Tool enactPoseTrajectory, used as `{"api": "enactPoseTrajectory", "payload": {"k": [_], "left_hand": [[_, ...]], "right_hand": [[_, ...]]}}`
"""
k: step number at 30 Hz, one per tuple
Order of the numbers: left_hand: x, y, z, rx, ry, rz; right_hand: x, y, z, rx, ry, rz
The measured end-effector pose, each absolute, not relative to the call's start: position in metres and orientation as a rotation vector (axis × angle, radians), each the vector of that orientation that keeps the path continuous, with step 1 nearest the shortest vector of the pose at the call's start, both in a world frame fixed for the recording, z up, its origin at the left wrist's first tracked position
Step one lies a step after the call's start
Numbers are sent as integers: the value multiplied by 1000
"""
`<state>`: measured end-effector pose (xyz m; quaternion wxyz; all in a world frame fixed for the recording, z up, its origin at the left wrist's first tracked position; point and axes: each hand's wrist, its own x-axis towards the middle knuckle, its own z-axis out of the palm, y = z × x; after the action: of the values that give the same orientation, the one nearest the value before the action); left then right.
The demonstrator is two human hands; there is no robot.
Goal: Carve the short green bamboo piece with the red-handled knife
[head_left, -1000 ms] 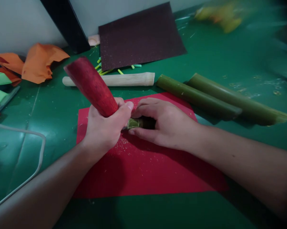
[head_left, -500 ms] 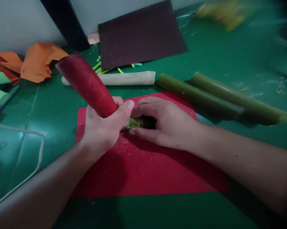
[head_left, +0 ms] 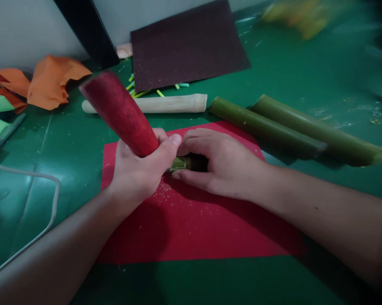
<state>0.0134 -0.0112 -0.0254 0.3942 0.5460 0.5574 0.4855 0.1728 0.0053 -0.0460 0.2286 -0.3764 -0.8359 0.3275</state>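
Observation:
My left hand is closed around the thick, red, round handle of a carving tool, which tilts up to the left. Its working end is mostly hidden under my fingers, close to the bamboo. With thumb and fingers on either side, my right hand grips a short green bamboo piece that has pale lines cut into its surface. Much of that bamboo is covered by the hand. Both hands are over a red sheet, where fine pale shavings lie scattered.
Behind the hands lie a pale bamboo stick and two green bamboo lengths. A dark sheet rests on small yellow-green bits. Orange paper and a white cable are at left, on the green table.
My left hand and the red handle have shifted slightly right, nearer my right hand. The right hand and the bamboo piece stay in place.

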Motion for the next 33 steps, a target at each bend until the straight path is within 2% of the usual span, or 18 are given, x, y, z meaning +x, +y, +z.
{"api": "enactPoseTrajectory", "payload": {"k": [11,21,33], "left_hand": [[12,-10,-34,1313,1404,1417],[14,-14,-23,1439,1372,1248],[12,-13,-31,1338,1399,1390]], "right_hand": [[172,4,-47,-1018,-2329,804],[174,3,-46,-1060,-2286,909],[172,1,-48,-1031,-2323,811]]}}
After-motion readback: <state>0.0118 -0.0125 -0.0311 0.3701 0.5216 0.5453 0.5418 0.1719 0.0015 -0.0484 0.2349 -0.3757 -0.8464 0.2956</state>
